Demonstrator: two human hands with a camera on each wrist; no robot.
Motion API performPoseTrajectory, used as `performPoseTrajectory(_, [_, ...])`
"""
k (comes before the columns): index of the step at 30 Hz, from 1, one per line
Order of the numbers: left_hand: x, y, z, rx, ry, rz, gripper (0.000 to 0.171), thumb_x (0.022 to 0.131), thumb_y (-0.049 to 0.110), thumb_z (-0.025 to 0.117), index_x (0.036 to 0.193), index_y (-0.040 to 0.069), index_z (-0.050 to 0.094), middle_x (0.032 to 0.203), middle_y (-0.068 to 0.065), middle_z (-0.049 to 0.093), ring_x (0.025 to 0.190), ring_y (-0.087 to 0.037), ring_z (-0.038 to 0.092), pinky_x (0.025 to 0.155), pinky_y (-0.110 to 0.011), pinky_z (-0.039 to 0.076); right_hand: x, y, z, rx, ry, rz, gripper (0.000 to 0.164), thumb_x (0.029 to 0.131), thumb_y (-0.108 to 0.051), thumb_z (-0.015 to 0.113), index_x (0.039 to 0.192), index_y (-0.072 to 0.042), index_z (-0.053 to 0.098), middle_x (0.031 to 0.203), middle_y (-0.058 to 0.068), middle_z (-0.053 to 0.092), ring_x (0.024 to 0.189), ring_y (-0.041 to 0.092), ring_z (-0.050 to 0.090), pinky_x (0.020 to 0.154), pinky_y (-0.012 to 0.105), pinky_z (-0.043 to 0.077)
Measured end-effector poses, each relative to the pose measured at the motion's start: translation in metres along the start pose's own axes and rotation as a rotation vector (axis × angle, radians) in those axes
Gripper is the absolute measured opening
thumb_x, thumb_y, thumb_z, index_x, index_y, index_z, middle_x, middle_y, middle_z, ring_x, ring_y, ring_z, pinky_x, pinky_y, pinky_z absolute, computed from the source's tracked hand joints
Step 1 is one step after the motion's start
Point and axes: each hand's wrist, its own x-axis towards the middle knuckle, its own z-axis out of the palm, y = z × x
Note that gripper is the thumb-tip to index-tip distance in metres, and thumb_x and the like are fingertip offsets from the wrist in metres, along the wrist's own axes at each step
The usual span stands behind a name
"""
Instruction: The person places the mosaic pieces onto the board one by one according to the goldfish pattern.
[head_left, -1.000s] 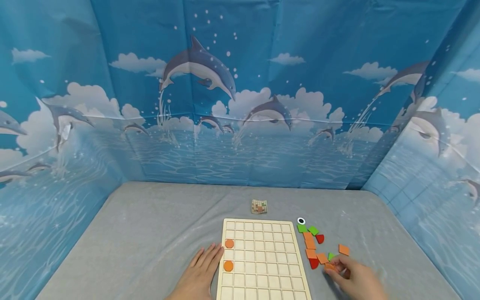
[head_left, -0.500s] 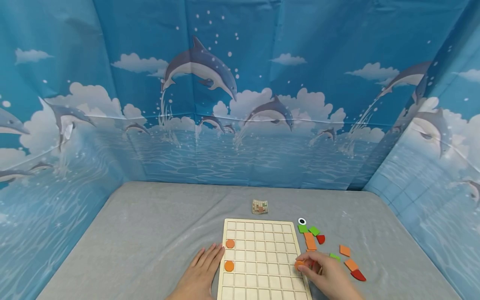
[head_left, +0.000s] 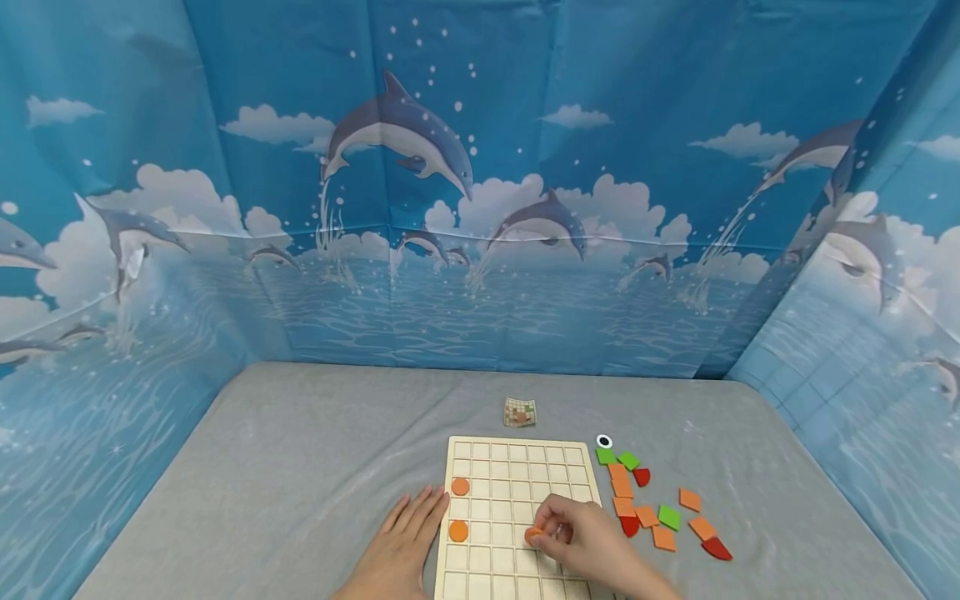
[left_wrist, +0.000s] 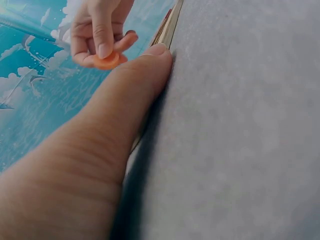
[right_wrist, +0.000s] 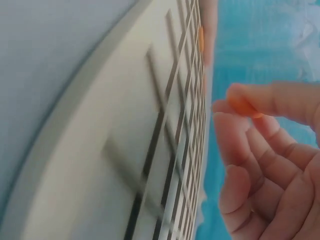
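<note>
Between thumb and fingertips, my right hand (head_left: 588,543) pinches a round orange piece (head_left: 533,535) above the pale gridded board (head_left: 517,441). The right wrist view shows this orange piece (right_wrist: 244,106) held clear of the board (right_wrist: 75,135). My left hand (head_left: 402,546) lies with fingers extended on the table, fingertips against the board's left edge. In the left wrist view its thumb (left_wrist: 145,67) rests along that edge. Two orange discs, an upper disc (head_left: 460,487) and a lower disc (head_left: 458,531), sit in the leftmost column. My right hand and forearm hide the board's lower right part.
Right of the board lie several orange squares (head_left: 663,538), green squares (head_left: 669,517) and red quarter-round pieces (head_left: 717,548). A white disc with a black centre (head_left: 603,442) lies above them. A small patterned card (head_left: 521,412) is beyond the board on the grey table cover (head_left: 337,433).
My right hand has moved left from the loose pieces to over the board, carrying the round orange piece. An orange square and a red piece now lie farther right. My left hand stays put.
</note>
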Motion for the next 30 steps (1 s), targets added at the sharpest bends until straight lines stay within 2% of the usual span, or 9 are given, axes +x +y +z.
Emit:
performPoseTrajectory(3, [0.0, 0.0, 0.0, -0.006, -0.008, -0.003, 0.123, 0.065, 0.092, 0.038, 0.146, -0.001, 0.032, 0.147, -0.012, 0.036, 0.136, -0.026, 0.031, 0.106, -0.039, 0.021, 0.007, -0.005, 0.008, -0.035, -0.015, -0.053, 0.015, 0.087, -0.031, 0.071, 0.082, -0.024, 0.059, 0.071, -0.018, 0.057, 0.05, -0.001, 0.044, 0.045, 0.019, 0.039])
performPoseTrajectory(6, [0.0, 0.0, -0.001, -0.007, -0.014, -0.007, 0.123, 0.065, 0.092, 0.039, 0.146, -0.001, 0.033, 0.147, -0.012, 0.036, 0.136, -0.026, 0.031, 0.106, -0.04, 0.021, 0.014, -0.01, 0.014, -0.052, -0.034, -0.068, 0.016, 0.085, -0.032, 0.073, 0.079, -0.026, 0.059, 0.07, -0.02, 0.054, 0.05, -0.001, 0.043, 0.045, 0.018, 0.037])
performPoseTrajectory(16, [0.0, 0.0, 0.0, -0.009, -0.021, -0.026, 0.124, 0.063, 0.093, 0.039, 0.145, 0.0, 0.034, 0.147, -0.012, 0.037, 0.135, -0.025, 0.033, 0.106, -0.039, 0.021, 0.028, -0.023, 0.033, -0.051, -0.068, -0.075, 0.015, 0.079, -0.03, 0.078, 0.078, -0.025, 0.064, 0.066, -0.021, 0.052, 0.049, -0.002, 0.043, 0.044, 0.018, 0.036])
performPoseTrajectory(25, [0.0, 0.0, 0.0, -0.022, -0.018, -0.026, 0.123, 0.064, 0.092, 0.04, 0.145, 0.0, 0.034, 0.147, -0.012, 0.037, 0.135, -0.026, 0.033, 0.106, -0.039, 0.019, 0.033, -0.029, 0.042, -0.081, -0.07, -0.101, 0.014, 0.079, -0.021, 0.078, 0.078, -0.023, 0.065, 0.065, -0.022, 0.051, 0.049, -0.005, 0.044, 0.046, 0.017, 0.038])
performPoseTrajectory(30, [0.0, 0.0, 0.0, -0.027, -0.02, -0.025, 0.121, 0.065, 0.091, 0.042, 0.146, 0.0, 0.034, 0.147, -0.012, 0.037, 0.135, -0.025, 0.032, 0.106, -0.038, 0.018, 0.035, -0.03, 0.045, -0.09, -0.078, -0.092, 0.014, 0.079, -0.023, 0.078, 0.075, -0.024, 0.065, 0.064, -0.021, 0.052, 0.049, -0.004, 0.046, 0.047, 0.017, 0.039])
